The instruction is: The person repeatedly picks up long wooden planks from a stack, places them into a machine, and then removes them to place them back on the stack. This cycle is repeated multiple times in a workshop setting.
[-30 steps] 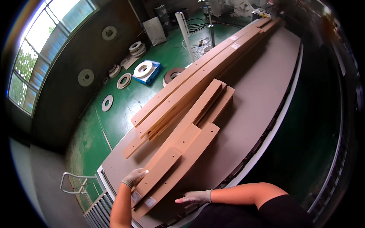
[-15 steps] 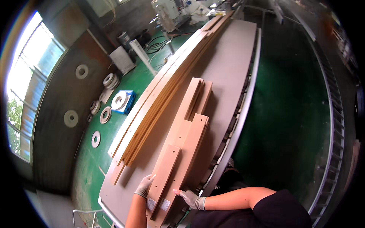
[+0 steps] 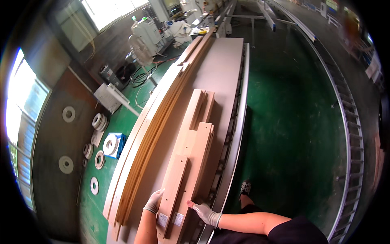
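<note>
A stack of pinkish-tan wooden planks [image 3: 192,147] lies lengthwise on the long pale tabletop. Its pieces differ in length, and several have small round holes. On top, a shorter narrow plank [image 3: 177,175] lies at the near left, and white labels mark the near ends. My left hand [image 3: 153,202], in a pale glove, is closed against the stack's left side, its fingertips partly hidden. Gripping the right edge, my gloved right hand [image 3: 206,213] has its bare thumb on top; its other fingers are mostly hidden at the side.
Long yellowish timbers [image 3: 149,126] run along the table's left side. A metal rail [image 3: 239,126] follows its right edge, beside a green floor [image 3: 290,122]. Left of the table are ring-shaped coils [image 3: 110,144] and a pedestal fan [image 3: 140,49]. A ladder-like metal frame [image 3: 352,134] curves along the right.
The plank stack has moved forward along the table past the timbers, with both my hands still on it. The view has shifted, and one foot now shows plainly on the floor at right.
</note>
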### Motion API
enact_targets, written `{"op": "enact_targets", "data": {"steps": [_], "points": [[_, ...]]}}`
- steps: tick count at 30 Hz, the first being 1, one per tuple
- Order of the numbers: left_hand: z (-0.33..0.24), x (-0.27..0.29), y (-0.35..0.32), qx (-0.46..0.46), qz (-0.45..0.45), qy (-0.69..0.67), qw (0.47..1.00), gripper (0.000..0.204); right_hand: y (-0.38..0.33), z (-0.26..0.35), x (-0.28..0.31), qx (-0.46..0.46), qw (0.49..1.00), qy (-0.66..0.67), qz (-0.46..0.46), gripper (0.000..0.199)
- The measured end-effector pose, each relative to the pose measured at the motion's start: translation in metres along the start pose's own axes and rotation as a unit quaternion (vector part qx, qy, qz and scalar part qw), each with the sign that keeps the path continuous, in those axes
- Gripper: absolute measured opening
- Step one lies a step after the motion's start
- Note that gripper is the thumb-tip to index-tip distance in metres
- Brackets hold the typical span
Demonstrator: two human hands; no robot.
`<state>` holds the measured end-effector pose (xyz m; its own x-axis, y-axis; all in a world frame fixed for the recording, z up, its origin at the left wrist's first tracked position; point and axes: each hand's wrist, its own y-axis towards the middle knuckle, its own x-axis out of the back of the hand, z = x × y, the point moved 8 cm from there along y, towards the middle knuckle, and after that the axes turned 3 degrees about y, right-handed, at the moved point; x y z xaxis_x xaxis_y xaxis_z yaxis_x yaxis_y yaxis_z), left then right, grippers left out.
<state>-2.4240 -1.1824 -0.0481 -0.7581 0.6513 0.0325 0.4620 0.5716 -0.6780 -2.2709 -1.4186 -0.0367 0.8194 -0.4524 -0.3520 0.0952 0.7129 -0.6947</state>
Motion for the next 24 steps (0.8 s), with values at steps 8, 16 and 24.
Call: {"op": "enact_targets", "data": {"steps": [8,16,24], "points": [[-0.022,0.033,0.029,-0.004,0.053,0.012,0.999,0.042,0.039,-0.001,-0.03,0.052,0.999,0.005,-0.001,0.127],[-0.003,0.069,0.091,-0.001,0.106,-0.033,0.994,0.042,0.032,0.015,-0.055,0.113,0.993,-0.009,-0.014,0.132],[-0.035,0.033,0.103,-0.061,0.123,0.008,0.991,0.048,0.056,0.026,-0.038,0.161,0.974,-0.138,-0.082,0.131]]}}
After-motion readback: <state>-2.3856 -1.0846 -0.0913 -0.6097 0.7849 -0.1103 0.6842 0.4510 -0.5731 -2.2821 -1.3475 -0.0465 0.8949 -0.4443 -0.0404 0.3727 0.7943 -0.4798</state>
